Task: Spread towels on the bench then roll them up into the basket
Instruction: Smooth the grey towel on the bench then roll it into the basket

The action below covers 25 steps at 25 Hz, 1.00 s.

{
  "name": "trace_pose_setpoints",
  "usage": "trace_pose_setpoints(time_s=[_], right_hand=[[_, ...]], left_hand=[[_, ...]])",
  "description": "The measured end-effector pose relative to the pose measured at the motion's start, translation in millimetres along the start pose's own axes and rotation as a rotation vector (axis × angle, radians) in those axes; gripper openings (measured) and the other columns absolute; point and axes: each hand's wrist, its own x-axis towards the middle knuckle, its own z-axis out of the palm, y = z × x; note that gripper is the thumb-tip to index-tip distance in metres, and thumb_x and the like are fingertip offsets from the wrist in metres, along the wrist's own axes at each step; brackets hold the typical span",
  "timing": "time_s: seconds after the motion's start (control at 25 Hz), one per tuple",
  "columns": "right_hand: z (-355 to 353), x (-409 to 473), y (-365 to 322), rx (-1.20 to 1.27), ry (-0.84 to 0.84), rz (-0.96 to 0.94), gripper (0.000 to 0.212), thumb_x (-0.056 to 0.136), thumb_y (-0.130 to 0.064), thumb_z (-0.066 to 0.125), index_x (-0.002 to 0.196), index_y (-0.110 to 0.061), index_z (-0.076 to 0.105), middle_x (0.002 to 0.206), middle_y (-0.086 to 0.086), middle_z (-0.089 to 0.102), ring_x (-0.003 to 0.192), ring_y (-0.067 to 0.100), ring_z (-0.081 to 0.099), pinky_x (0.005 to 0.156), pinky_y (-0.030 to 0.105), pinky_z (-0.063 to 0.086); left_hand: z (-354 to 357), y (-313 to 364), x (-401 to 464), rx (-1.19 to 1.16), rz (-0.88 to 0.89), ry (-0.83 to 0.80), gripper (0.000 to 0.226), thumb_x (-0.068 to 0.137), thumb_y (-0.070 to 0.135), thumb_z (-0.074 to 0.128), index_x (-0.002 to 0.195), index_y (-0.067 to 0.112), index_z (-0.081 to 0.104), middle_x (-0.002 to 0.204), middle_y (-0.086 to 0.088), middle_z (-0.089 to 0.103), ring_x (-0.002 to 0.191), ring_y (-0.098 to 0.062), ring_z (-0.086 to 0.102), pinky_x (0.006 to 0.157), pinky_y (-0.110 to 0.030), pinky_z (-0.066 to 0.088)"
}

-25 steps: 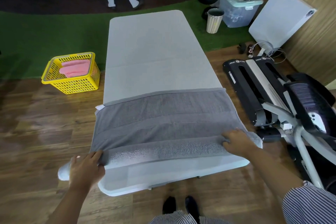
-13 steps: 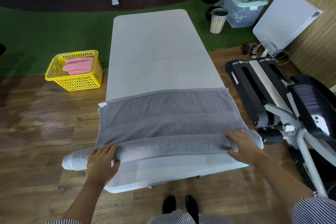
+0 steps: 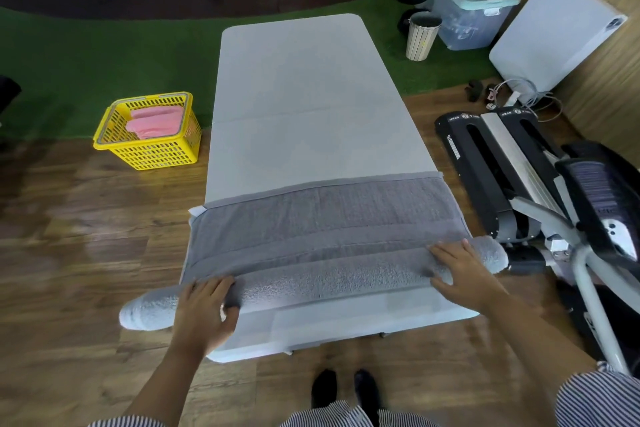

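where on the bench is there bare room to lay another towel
Bare: the bench from the grey towel's far edge to the far end. Crowded: the near end, where left hand and right hand press the roll.

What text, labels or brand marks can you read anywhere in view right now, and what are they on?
Nothing reads for certain.
White logos on the black exercise machine: upside down and too small to read.
White sticker on the machine's side: blurred.
White tag at the corner of the grey towel: no legible print.
Label on the clear storage bin: too small.
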Motion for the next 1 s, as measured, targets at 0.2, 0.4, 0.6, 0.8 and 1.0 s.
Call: trace_pose_setpoints(time_s=[0.2, 0.4, 0.6, 0.8, 1.0], right_hand=[[-16, 7, 5, -0.03, -0.133, 0.071, 0.03, 0.073, -0.04, 0.054, 0.1, -0.027, 0.059, 0.096, -0.005, 0.062, 0.097, 0.02, 0.055, 0.094, 0.035, 0.041], [-30, 19, -2, -0.093, -0.157, 0.081, 0.019, 0.082, -0.029, 0.056, 0.101, -0.027, 0.058, 0.101, -0.005, 0.06, 0.096, 0.021, 0.056, 0.08, 0.03, 0.045], [-12, 17, -2, -0.009, 0.034, 0.01, 0.036, 0.086, -0.015, 0.052, 0.122, -0.011, 0.057, 0.125, 0.003, 0.057, 0.118, 0.022, 0.049, 0.115, 0.032, 0.016], [-6, 8, 7, -0.048, -0.085, -0.029, 0.056, 0.077, -0.034, 0.061, 0.127, -0.012, 0.052, 0.125, 0.001, 0.055, 0.122, 0.02, 0.046, 0.117, 0.034, 0.011], [-23, 14, 3, 0.003, -0.149, 0.044, 0.032, 0.072, -0.039, 0.044, 0.085, -0.014, 0.06, 0.086, 0.001, 0.062, 0.082, 0.018, 0.05, 0.099, 0.036, 0.037]], left_hand=[[1, 2, 1, -0.002, 0.001, -0.024, 0.047, 0.064, 0.036, 0.042, 0.095, 0.013, 0.069, 0.084, 0.004, 0.07, 0.075, -0.023, 0.067, 0.076, -0.042, 0.048], [-8, 2, 14, 0.019, 0.015, 0.009, 0.048, 0.068, 0.036, 0.042, 0.103, 0.015, 0.066, 0.094, 0.002, 0.069, 0.08, -0.024, 0.065, 0.08, -0.044, 0.048], [3, 14, 13, -0.018, -0.095, 0.009, 0.049, 0.075, 0.039, 0.041, 0.109, 0.016, 0.067, 0.107, 0.003, 0.069, 0.093, -0.022, 0.065, 0.096, -0.051, 0.039], [3, 9, 16, 0.048, 0.009, -0.076, 0.056, 0.058, 0.042, 0.055, 0.107, 0.017, 0.068, 0.096, 0.005, 0.07, 0.084, -0.02, 0.067, 0.088, -0.048, 0.047], [-3, 11, 19, -0.066, 0.066, -0.121, 0.043, 0.06, 0.042, 0.044, 0.09, 0.022, 0.067, 0.067, 0.008, 0.065, 0.059, -0.024, 0.063, 0.054, -0.029, 0.047]])
